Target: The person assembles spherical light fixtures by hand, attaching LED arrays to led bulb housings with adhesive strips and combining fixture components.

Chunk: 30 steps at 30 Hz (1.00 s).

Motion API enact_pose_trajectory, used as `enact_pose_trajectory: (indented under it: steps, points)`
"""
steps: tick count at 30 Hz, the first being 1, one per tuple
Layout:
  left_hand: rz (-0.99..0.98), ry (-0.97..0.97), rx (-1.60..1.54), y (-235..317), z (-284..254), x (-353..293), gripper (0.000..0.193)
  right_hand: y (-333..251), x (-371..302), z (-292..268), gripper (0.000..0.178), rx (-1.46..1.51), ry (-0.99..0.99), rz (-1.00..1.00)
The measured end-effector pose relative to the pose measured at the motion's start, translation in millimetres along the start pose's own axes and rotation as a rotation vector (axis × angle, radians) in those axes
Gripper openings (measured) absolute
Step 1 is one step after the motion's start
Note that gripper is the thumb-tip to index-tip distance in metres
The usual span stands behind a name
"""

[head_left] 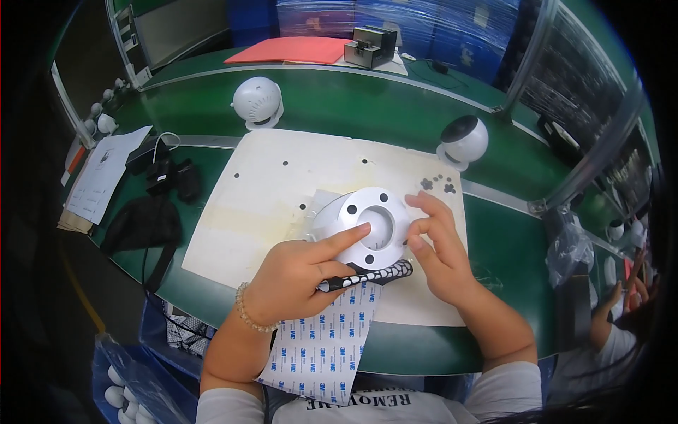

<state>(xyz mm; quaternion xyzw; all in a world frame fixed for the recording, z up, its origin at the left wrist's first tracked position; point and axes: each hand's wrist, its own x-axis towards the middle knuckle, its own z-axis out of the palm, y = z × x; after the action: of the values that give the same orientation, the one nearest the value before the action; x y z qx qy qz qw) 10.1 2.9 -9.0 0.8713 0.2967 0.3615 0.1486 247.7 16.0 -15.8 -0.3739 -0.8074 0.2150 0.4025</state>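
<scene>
White plastic makes up the ring-faced round piece at the centre of the frame, its flat ring facing up. Three dark round pads already sit on the ring; whether a fourth fills its right edge, by the fingertips, I cannot tell. Work on this piece looks well advanced, with perhaps one pad left.

The left hand lays its index finger across the ring's hole, its other fingers closed on a slim black-and-white patterned tool. The right hand bends its fingers at the ring's right edge; whether thumb and finger pinch anything is unclear.

Below, a blue-printed white sheet hangs toward the lower edge. Around lies a cream mat, with loose dark dots at its upper right. Two white rounded devices stand beyond, one upper left of centre, one upper right.
</scene>
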Motion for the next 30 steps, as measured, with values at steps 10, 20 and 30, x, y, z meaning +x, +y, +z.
enact_pose_trajectory:
  steps: [10, 20, 30]
  points:
    - [-0.012, 0.001, 0.007, -1, 4, 0, 0.015, 3, 0, 2, 0.01, 0.021, -0.052, 0.011]
    - [-0.017, 0.002, 0.01, 3, 2, 1, 0.015, 12, -6, 2, 0.009, -0.134, 0.046, -0.141]
    - [-0.017, -0.015, 0.002, 5, 1, 2, 0.015, 21, 2, 1, 0.025, -0.295, 0.159, -0.321]
